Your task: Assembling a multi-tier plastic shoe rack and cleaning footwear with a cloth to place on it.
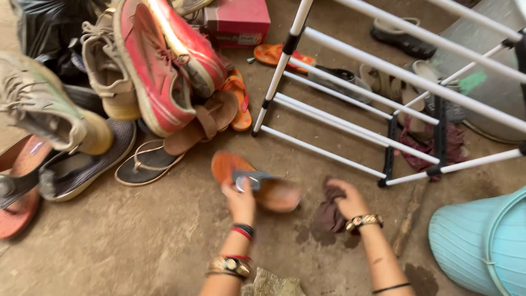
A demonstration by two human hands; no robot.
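Bare concrete floor [153,241], stained dark in patches, seen from above. Near centre, left hand [239,198] closed around an orange sandal [257,183] with a grey strap, gripped at its near edge and lifted slightly off the floor; outline blurred. Just right of the sandal, right hand [346,198] closed on a dark maroon rag [330,211], pressed to the floor over a damp patch. Bracelets and bands on both wrists.

Beyond the sandal and to its right, white tube shoe rack [350,115] with black joints, rails bare; several sandals and a dark red cloth on the floor behind and under it. Left of the sandal, heap of footwear: red trainers [164,60] tipped sole-outward, beige trainers [104,77] beside them, brown strap sandal [205,123] and black flip-flop [143,163] at the heap's near edge, dark slip-on [82,164] further left. Second orange sandal [282,56] beyond the rack's left post. Red shoebox [236,21] above the heap. Far right of the sandal, pale blue plastic bin [482,241] lying on its side.
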